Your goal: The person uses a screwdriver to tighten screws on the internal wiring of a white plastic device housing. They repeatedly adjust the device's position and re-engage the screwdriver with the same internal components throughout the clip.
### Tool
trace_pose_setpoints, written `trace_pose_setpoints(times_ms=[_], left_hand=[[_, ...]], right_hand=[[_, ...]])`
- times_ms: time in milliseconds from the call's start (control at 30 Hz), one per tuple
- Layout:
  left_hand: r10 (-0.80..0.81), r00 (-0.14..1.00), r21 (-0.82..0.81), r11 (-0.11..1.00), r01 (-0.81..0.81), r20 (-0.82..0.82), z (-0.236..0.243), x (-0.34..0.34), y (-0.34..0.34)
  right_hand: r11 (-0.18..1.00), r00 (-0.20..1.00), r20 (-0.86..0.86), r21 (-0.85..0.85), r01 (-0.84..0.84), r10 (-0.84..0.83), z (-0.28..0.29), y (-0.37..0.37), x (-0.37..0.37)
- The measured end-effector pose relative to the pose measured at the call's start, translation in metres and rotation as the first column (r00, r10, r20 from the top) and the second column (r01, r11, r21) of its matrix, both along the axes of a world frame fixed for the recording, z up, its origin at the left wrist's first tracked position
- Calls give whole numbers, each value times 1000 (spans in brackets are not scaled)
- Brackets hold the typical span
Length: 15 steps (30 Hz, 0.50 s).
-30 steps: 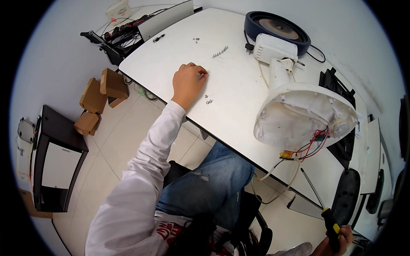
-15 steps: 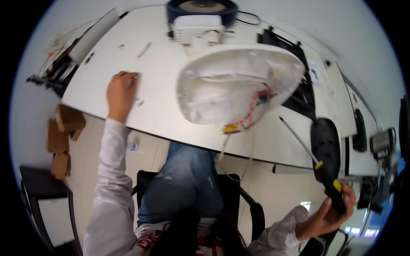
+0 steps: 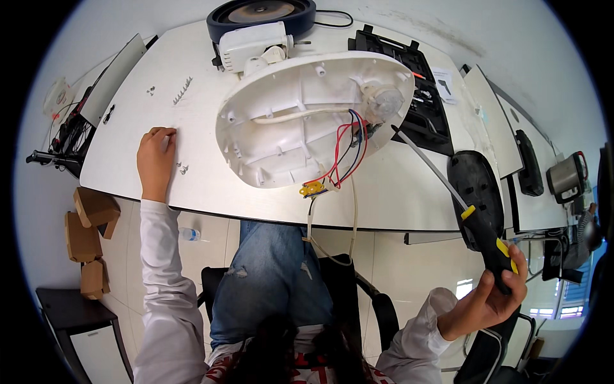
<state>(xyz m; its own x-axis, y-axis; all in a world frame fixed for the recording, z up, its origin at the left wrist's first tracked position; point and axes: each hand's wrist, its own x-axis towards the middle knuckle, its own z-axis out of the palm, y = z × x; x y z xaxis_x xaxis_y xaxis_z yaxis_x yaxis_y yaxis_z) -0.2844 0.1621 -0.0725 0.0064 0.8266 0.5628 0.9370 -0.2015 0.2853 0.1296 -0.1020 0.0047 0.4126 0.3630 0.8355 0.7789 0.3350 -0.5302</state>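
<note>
My right hand (image 3: 489, 291) grips the handle of a long screwdriver (image 3: 484, 233) with a black and yellow handle. Its shaft slants up and left, the tip appearing by the right rim of a white oval plastic housing (image 3: 281, 137). The housing's hollow side faces up, showing red, blue and black wires (image 3: 345, 150) and a yellow terminal block (image 3: 313, 189). On the desk at left rests my left hand (image 3: 157, 163), fingers curled together; whatever they pinch, if anything, is hidden. Small screws (image 3: 183, 168) lie beside it, and a row of screws (image 3: 183, 91) lies farther up.
Behind the housing stand a white motor unit (image 3: 252, 46) with a shaft and a round dark-blue part (image 3: 261, 13). An open black tool case (image 3: 422, 96) lies right, near a black oval cover (image 3: 474, 192). A pale cable (image 3: 354, 224) hangs over the desk edge (image 3: 288, 224).
The whole scene has shifted left in the picture and is sharper. Relative to the desk, both hands stay in about the same places; the screwdriver is still in my right hand.
</note>
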Motion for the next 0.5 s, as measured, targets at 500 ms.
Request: trace_pose_setpoints(times_ms=[500], left_hand=[[7,1000,14,1000,-7,11,2,6,-1]], right_hand=[[1000,1000,25,-24,-12,13,-4,7,1]])
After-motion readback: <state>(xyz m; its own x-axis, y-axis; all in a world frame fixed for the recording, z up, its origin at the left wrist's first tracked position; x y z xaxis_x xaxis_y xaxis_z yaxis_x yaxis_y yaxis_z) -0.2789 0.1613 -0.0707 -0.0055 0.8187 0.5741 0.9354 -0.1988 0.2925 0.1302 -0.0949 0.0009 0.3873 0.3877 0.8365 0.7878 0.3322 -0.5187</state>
